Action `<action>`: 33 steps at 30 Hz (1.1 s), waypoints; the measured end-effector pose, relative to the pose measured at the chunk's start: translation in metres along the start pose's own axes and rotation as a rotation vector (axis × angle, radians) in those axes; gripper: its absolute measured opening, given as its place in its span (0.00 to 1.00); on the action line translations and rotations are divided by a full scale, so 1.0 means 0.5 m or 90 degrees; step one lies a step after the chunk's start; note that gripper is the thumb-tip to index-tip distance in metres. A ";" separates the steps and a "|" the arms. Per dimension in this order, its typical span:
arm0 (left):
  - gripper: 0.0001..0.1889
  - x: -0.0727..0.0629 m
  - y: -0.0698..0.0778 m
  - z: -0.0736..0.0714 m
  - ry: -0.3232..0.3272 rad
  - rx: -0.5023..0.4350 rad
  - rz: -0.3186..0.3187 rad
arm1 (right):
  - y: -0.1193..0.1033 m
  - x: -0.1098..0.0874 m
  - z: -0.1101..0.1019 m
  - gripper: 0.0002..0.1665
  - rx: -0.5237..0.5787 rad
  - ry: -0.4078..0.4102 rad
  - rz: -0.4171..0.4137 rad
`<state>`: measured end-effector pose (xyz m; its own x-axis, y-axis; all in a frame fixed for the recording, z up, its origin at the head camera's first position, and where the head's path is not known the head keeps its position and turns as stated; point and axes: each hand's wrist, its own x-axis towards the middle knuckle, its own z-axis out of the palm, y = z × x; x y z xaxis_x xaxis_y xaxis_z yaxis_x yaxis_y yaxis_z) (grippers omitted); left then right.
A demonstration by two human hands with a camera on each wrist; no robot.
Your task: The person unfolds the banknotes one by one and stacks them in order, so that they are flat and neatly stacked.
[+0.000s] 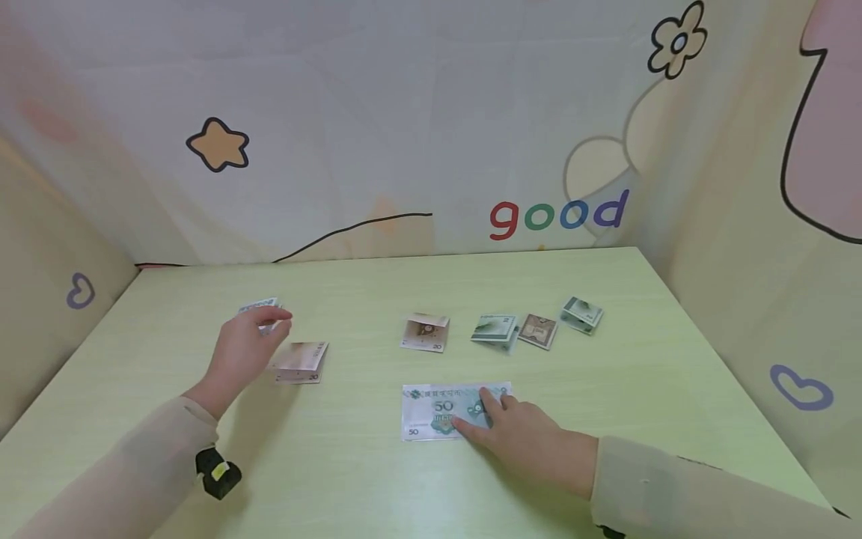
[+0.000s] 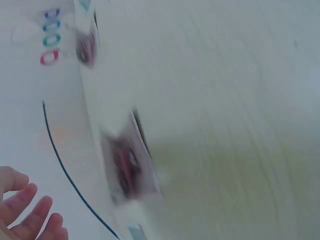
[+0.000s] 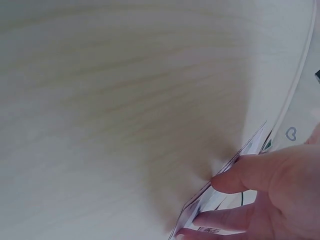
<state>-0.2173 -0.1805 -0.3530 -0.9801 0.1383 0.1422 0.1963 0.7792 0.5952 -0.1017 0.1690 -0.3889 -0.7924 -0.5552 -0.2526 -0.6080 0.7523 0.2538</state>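
Observation:
A green-and-white banknote (image 1: 420,412) marked 50 lies flat and spread out on the table. My right hand (image 1: 521,438) presses its right half, thumb and fingers extended; the right wrist view has the same fingers (image 3: 240,175) on the note's edge. Over the left side of the table, my left hand (image 1: 249,348) hovers with bent, relaxed fingers (image 2: 32,205) and nothing visible between them. Just beside it stands a folded pinkish-brown banknote (image 1: 301,362) marked 20. A folded bluish banknote (image 1: 259,305) sits behind the left hand, partly hidden by it.
Along the back of the table are a folded brownish 20 note (image 1: 426,333), a green folded note (image 1: 494,329), a small brown note (image 1: 538,331) and another green folded note (image 1: 582,315). A printed cloth wall (image 1: 377,135) rises behind the table (image 1: 337,464).

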 end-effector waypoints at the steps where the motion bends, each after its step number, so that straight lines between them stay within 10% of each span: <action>1: 0.16 0.006 -0.015 -0.004 0.008 -0.008 -0.017 | 0.000 0.000 0.000 0.36 -0.001 0.000 0.001; 10: 0.26 0.058 -0.110 -0.008 -0.054 0.013 -0.117 | -0.002 0.001 0.001 0.35 0.001 -0.004 0.006; 24: 0.33 0.096 -0.135 -0.014 -0.123 0.122 -0.116 | -0.010 0.005 -0.007 0.37 0.075 -0.060 0.048; 33: 0.20 0.094 -0.150 -0.014 -0.020 0.150 -0.148 | -0.008 0.008 -0.008 0.32 0.084 -0.051 0.037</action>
<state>-0.2776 -0.2367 -0.3852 -0.9990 -0.0444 -0.0029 -0.0417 0.9114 0.4094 -0.1027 0.1625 -0.3874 -0.8164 -0.4832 -0.3163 -0.5453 0.8253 0.1469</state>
